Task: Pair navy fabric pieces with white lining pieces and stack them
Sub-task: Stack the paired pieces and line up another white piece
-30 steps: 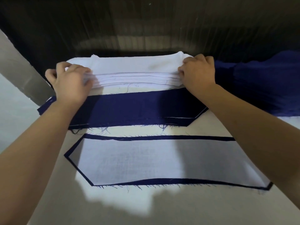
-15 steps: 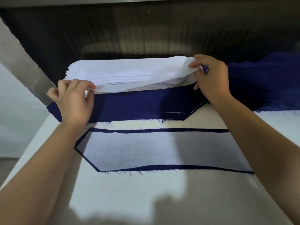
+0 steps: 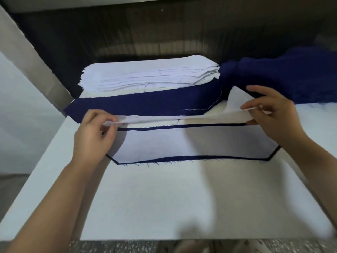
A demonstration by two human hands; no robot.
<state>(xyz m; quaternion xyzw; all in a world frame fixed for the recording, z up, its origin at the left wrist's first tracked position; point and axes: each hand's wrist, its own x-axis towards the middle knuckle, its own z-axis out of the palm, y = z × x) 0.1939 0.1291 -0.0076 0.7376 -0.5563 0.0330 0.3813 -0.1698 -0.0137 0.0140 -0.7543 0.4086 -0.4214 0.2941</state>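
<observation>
My left hand [image 3: 94,132] and my right hand [image 3: 269,114] each pinch one end of a single white lining piece [image 3: 164,118], stretched between them just above the table. Below it lies a paired set [image 3: 191,143]: a white lining on a navy piece whose dark edge shows all round. Behind the held piece lies a flat navy fabric piece [image 3: 145,105]. Farther back is the stack of white lining pieces [image 3: 145,75].
A heap of navy fabric [image 3: 282,73] is piled at the back right. The white table [image 3: 182,198] stretches toward me; its front edge is near the bottom. A grey slanted panel [image 3: 27,57] rises at the left, with a dark wall behind.
Both hands have lifted one lining piece off the white stack and drawn it toward me, over the flat navy piece, to above the paired set.
</observation>
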